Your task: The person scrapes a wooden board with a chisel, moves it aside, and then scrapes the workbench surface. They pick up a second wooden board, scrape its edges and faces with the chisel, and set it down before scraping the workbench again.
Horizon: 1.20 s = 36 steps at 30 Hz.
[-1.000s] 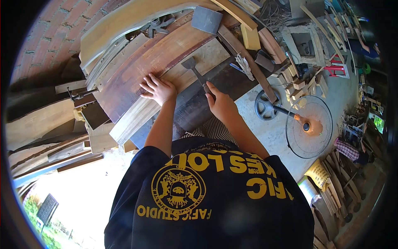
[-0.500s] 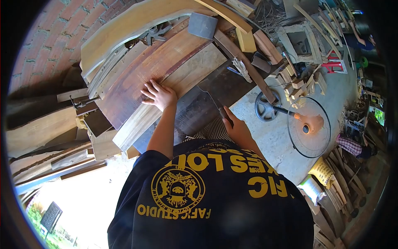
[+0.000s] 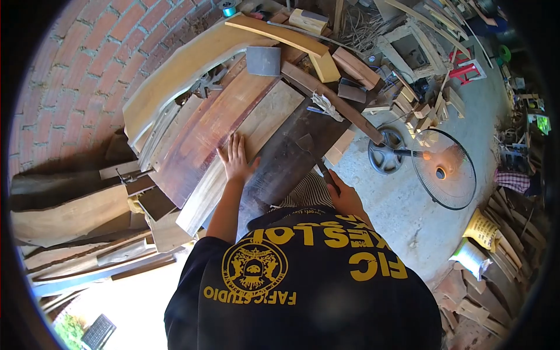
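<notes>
My left hand point(image 3: 237, 161) lies flat with its fingers spread on a pale wooden board point(image 3: 269, 115). Beyond the board, against its far edge, is a reddish-brown plank point(image 3: 201, 128). My right hand point(image 3: 344, 195) is wrapped round the handle of a scraper-like tool point(image 3: 318, 156). Its flat blade is over the dark work surface point(image 3: 274, 163), on the near side of the board; whether it touches the surface I cannot tell. A grey block point(image 3: 263, 61) sits at the plank's far end.
A brown wooden bar point(image 3: 332, 102) crosses the right end of the work surface, beside a crumpled white cloth point(image 3: 326, 106). A standing fan point(image 3: 444, 169) is on the right. Stacked timber point(image 3: 70, 216) lies at the left, below a brick wall point(image 3: 81, 76).
The tool has moved off the pale board and down over the dark surface with my right hand. My left hand has stayed on the board, its fingers now pointing more forward. The view has turned.
</notes>
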Each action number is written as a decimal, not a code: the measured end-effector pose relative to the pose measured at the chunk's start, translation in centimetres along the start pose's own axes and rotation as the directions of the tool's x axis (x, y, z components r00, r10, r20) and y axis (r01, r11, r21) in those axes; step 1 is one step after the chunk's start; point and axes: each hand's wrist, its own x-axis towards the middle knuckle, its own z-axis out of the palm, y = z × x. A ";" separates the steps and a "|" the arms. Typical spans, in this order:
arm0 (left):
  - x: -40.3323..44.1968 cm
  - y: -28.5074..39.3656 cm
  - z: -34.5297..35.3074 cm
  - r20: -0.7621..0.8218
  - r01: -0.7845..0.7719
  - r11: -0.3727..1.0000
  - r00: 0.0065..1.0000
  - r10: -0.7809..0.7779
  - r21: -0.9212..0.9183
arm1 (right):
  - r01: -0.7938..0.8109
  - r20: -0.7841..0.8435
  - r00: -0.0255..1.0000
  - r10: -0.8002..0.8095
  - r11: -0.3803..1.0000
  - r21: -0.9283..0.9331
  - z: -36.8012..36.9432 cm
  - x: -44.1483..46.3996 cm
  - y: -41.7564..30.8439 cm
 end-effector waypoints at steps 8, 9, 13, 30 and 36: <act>-8.8 -6.3 -0.9 0.125 0.383 0.923 0.918 -0.376 -0.044 | -0.029 -0.003 1.000 0.029 1.000 0.011 0.7 -0.6 1.9; -10.4 -7.4 -0.9 0.122 0.492 0.869 0.867 -0.482 -0.062 | -0.023 -0.002 1.000 0.023 1.000 0.014 0.9 -0.6 2.1; -17.0 -11.9 -0.1 0.061 0.845 0.525 0.532 -0.844 -0.104 | -0.001 -0.008 1.000 0.001 1.000 0.027 1.4 -0.4 3.0; -21.2 -18.0 2.6 0.116 0.902 -0.004 0.051 -0.992 -0.432 | 0.040 -0.040 0.998 -0.038 0.998 0.040 2.1 -0.7 3.1; -20.7 -17.8 2.2 0.170 0.910 -0.093 -0.025 -0.985 -0.403 | 0.063 -0.063 0.996 -0.060 0.997 0.051 2.2 -0.8 2.9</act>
